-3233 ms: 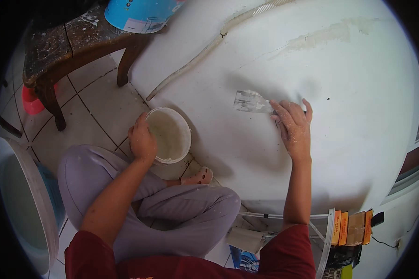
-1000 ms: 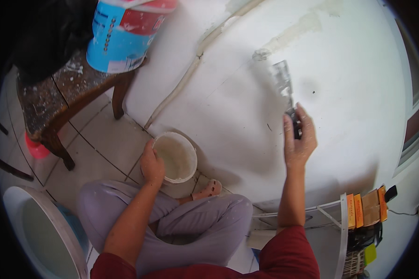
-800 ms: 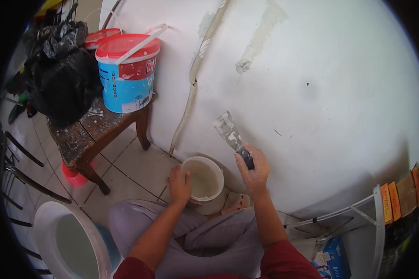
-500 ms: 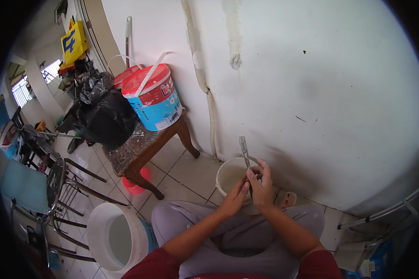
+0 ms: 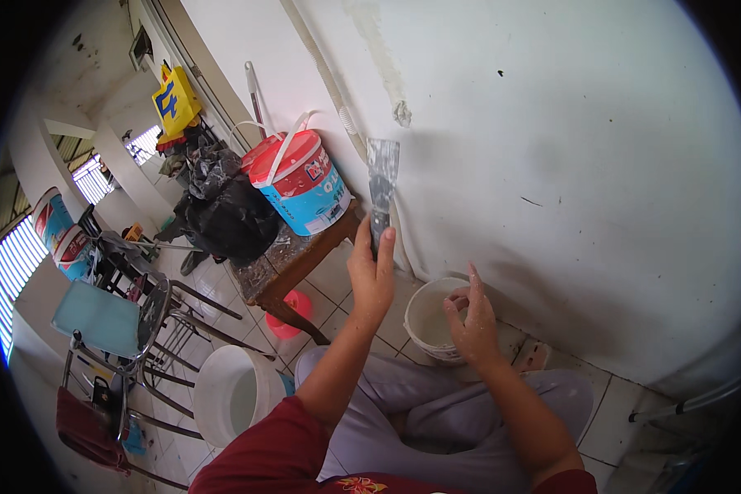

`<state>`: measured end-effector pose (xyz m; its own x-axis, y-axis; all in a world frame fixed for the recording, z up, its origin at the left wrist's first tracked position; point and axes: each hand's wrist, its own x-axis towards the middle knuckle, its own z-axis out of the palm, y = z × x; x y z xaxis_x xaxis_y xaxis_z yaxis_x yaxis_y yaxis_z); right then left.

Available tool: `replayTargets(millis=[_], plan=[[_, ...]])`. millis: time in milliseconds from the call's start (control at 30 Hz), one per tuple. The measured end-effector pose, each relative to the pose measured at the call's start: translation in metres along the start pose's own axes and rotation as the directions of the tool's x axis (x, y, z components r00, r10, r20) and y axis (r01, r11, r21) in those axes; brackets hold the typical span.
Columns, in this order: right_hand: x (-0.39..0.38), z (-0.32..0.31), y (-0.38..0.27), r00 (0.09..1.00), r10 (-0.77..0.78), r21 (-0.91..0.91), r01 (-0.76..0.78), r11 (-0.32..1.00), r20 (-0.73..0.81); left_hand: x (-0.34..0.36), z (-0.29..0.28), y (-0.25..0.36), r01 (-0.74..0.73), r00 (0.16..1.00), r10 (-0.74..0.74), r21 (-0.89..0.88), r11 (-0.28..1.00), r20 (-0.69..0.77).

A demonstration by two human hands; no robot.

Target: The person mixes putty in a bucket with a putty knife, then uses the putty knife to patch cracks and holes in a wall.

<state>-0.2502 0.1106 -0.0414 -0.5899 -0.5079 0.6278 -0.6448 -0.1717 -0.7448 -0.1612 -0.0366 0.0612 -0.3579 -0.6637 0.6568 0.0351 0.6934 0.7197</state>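
My left hand (image 5: 373, 272) is closed round the dark handle of a putty knife, its smeared metal blade (image 5: 384, 173) upright before the white wall. My right hand (image 5: 469, 321) is open, fingers curved apart, over the right part of a small pale bucket (image 5: 428, 300) on the floor. Above the blade a rough streak of filler (image 5: 370, 49) runs down the wall, beside a pale corrugated hose (image 5: 337, 99). My legs are crossed below my hands.
A wooden stool (image 5: 267, 267) bears a blue-red tub (image 5: 305, 193) and black bags (image 5: 222, 218). A large white bucket (image 5: 222, 395), chairs (image 5: 99, 313) and a pink basin (image 5: 288, 321) are at left. A metal frame (image 5: 692, 403) stands at right.
The putty knife has passed from my right hand to my left, which held the small bucket earlier, and has risen. The view has swung to show more of the room at left.
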Motion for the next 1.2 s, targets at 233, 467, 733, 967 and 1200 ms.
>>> replayTargets(millis=[233, 467, 733, 967, 1200], plan=[[-0.004, 0.001, 0.006, 0.966, 0.204, 0.078, -0.219, 0.973, 0.159, 0.092, 0.006, 0.027, -0.175, 0.982, 0.188, 0.233, 0.957, -0.033], [-0.001, -0.003, 0.002, 0.961, 0.206, 0.049, -0.219, 0.975, 0.186, 0.085, 0.022, 0.023, -0.206, 0.978, 0.204, 0.231, 0.951, 0.032], [-0.002, -0.003, -0.004, 0.945, 0.230, 0.048, -0.248, 0.968, 0.234, 0.076, 0.034, 0.004, -0.133, 0.991, 0.123, 0.238, 0.962, 0.056], [-0.005, 0.001, 0.004, 0.952, 0.179, 0.009, -0.187, 0.982, 0.249, 0.076, 0.034, -0.005, -0.115, 0.991, 0.104, 0.146, 0.982, 0.081], [-0.006, 0.003, 0.006, 0.949, 0.151, -0.011, -0.155, 0.988, 0.277, 0.074, 0.032, -0.014, -0.085, 0.990, 0.073, 0.096, 0.992, 0.125]])
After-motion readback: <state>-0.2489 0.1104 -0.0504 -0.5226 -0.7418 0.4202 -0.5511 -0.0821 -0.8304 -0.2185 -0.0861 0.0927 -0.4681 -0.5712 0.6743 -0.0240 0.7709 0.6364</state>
